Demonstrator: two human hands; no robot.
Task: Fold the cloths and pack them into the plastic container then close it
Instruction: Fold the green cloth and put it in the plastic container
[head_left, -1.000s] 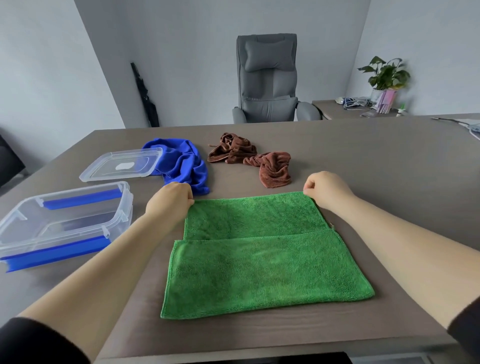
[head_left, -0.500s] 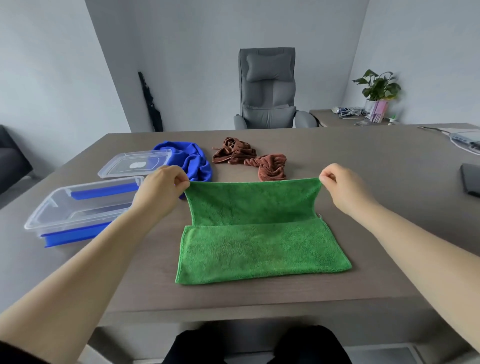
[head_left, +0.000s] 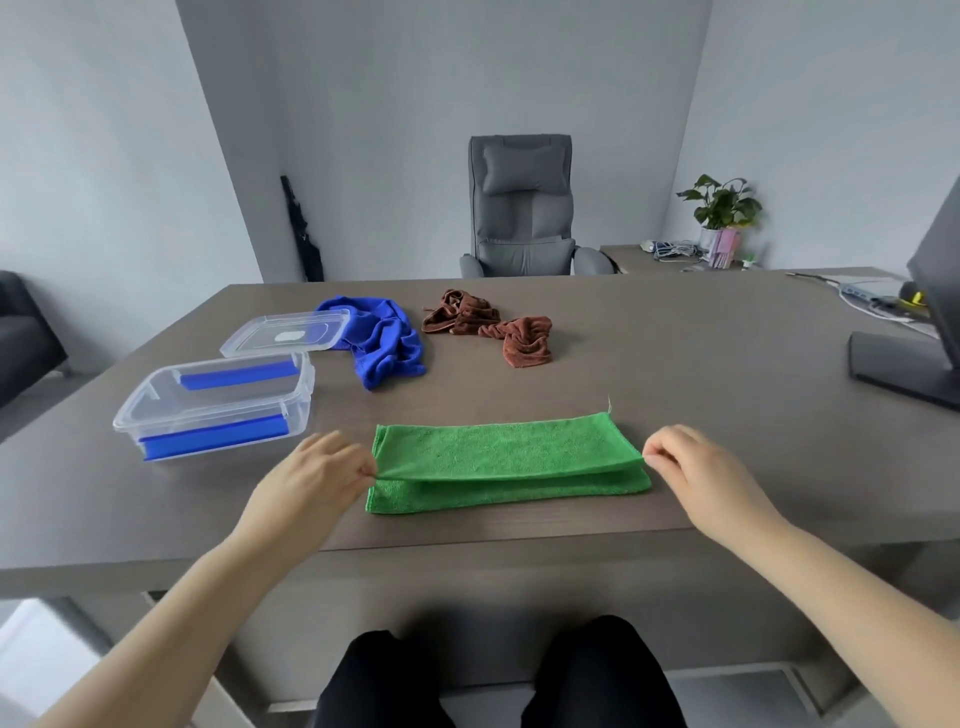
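Note:
A green cloth (head_left: 506, 460) lies near the table's front edge, folded into a long strip. My left hand (head_left: 311, 480) pinches the top layer's left corner and my right hand (head_left: 696, 473) pinches its right corner; that layer hovers slightly above the lower one. A crumpled blue cloth (head_left: 387, 340) and a crumpled brown cloth (head_left: 488, 327) lie further back. The clear plastic container (head_left: 218, 402) with blue clips stands open at the left. Its clear lid (head_left: 285, 332) lies flat behind it, partly on the blue cloth.
A monitor stand (head_left: 904, 371) sits at the table's right edge, with cables behind it. A grey office chair (head_left: 522, 208) stands beyond the far side. A side desk with a potted plant (head_left: 719, 208) is at the back right.
Both hands have drawn the green cloth's far edge toward me and over the near part, making a narrower strip. The camera view has pulled back and risen.

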